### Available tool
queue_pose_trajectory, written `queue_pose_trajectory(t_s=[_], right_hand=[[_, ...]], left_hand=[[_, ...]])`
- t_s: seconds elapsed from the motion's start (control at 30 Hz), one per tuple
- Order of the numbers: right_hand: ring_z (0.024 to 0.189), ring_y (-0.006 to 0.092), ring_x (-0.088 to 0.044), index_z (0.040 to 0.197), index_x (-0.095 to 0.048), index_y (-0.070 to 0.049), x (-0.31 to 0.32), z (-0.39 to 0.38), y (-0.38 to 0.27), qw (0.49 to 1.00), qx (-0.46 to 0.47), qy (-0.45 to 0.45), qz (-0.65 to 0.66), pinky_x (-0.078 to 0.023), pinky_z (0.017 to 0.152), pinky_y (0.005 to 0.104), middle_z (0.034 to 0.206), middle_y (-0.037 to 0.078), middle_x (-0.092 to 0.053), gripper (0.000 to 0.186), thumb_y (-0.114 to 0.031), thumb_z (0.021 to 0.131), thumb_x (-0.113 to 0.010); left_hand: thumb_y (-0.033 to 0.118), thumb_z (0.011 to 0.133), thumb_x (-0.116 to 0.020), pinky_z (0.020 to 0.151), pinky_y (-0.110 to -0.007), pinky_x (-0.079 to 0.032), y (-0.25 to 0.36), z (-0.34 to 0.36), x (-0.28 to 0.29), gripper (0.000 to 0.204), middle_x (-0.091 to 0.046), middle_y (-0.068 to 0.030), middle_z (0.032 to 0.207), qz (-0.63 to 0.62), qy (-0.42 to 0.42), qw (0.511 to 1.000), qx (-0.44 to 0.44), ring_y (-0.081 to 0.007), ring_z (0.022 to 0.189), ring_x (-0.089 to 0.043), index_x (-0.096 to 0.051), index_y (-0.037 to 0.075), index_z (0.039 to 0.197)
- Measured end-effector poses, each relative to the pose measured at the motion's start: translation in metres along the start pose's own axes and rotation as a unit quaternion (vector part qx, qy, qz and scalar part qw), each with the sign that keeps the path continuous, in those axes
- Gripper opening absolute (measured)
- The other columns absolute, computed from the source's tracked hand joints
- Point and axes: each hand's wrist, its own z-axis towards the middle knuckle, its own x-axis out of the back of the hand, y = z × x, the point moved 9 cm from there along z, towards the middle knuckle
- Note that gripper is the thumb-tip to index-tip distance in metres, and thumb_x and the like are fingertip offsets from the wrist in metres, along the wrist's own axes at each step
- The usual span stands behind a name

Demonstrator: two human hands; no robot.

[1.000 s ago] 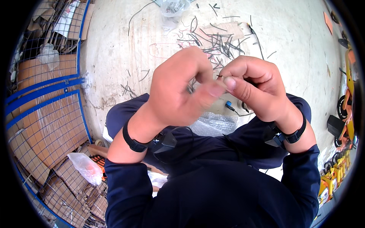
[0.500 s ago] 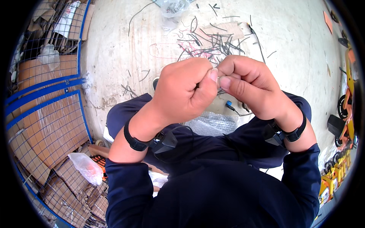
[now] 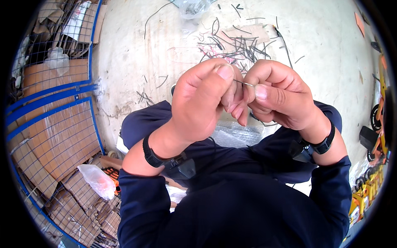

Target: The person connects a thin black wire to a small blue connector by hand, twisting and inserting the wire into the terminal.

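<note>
Wire (image 3: 241,82) is up off the floor (image 3: 128,41), btwn my hands. My R hand (image 3: 285,97) pinches one end, thumb to forefinger; my L hand (image 3: 198,99) is closed on the other end, fingertips partly hidden. Past them, dark offcuts (image 3: 250,49) lie heaped on the floor, some over a pc of cardboard (image 3: 261,32). Clear bag (image 3: 193,9) sits nr floor's far edge. Bubble wrap (image 3: 235,134) is btwn my legs (image 3: 144,122). Blue mesh cage (image 3: 86,90) runs along floor's L edge.
</note>
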Motion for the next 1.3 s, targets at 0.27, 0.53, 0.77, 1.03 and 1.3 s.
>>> queue_pose_trajectory(t_s=[0.27,0.53,0.77,1.03,1.3], right_hand=[[0.063,0.0054,-0.050,0.102,-0.057,0.000,0.003,0.002,-0.008,0.997,0.052,0.022,-0.050,-0.034,0.049,0.0193,0.087,0.010,-0.065,0.017,-0.015,0.099,-0.049],[0.064,0.0040,-0.047,0.091,-0.060,-0.001,0.004,-0.003,-0.016,0.959,0.078,0.077,-0.259,-0.037,0.057,0.0202,0.078,0.000,-0.059,0.013,-0.012,0.096,-0.056],[0.062,0.0078,-0.046,0.081,-0.060,-0.001,0.012,0.001,-0.022,0.905,-0.063,0.086,-0.413,-0.039,0.057,0.0261,0.065,-0.001,-0.053,0.017,-0.011,0.095,-0.057],[0.064,0.0124,-0.053,0.087,-0.060,0.000,0.002,0.000,-0.029,0.905,-0.023,0.045,-0.422,-0.042,0.059,0.0263,0.078,0.004,-0.061,0.012,-0.007,0.095,-0.053],[0.077,0.0197,-0.065,0.098,-0.058,0.001,-0.005,0.000,-0.013,0.997,0.014,-0.056,-0.045,-0.041,0.057,0.0253,0.087,0.014,-0.064,0.019,-0.016,0.099,-0.050]], left_hand=[[0.021,0.098,-0.040,0.055,-0.028,-0.048,0.010,0.005,0.004,0.032,-0.051,-0.0092,0.071,0.036,-0.042,0.996,-0.071,-0.0157,0.062,-0.052,-0.047,0.000,0.075],[0.009,0.090,-0.057,0.047,-0.029,-0.034,0.028,-0.003,0.000,0.023,-0.044,-0.0047,0.059,0.414,-0.011,0.888,-0.201,-0.0148,0.052,-0.045,-0.051,0.003,0.068],[0.006,0.086,-0.059,0.046,-0.034,-0.035,0.028,-0.001,-0.014,0.020,-0.044,-0.0088,0.059,0.551,-0.064,0.777,-0.297,-0.0246,0.050,-0.042,-0.051,0.003,0.068],[0.014,0.097,-0.047,0.051,-0.029,-0.043,0.005,0.004,0.000,0.024,-0.053,-0.0050,0.062,0.338,-0.115,0.934,-0.010,-0.0131,0.056,-0.051,-0.055,0.000,0.079],[0.014,0.098,-0.044,0.067,-0.037,-0.057,-0.005,0.000,-0.012,0.023,-0.057,-0.0101,0.072,-0.086,-0.179,0.980,0.033,-0.0178,0.067,-0.061,-0.054,-0.004,0.087]])
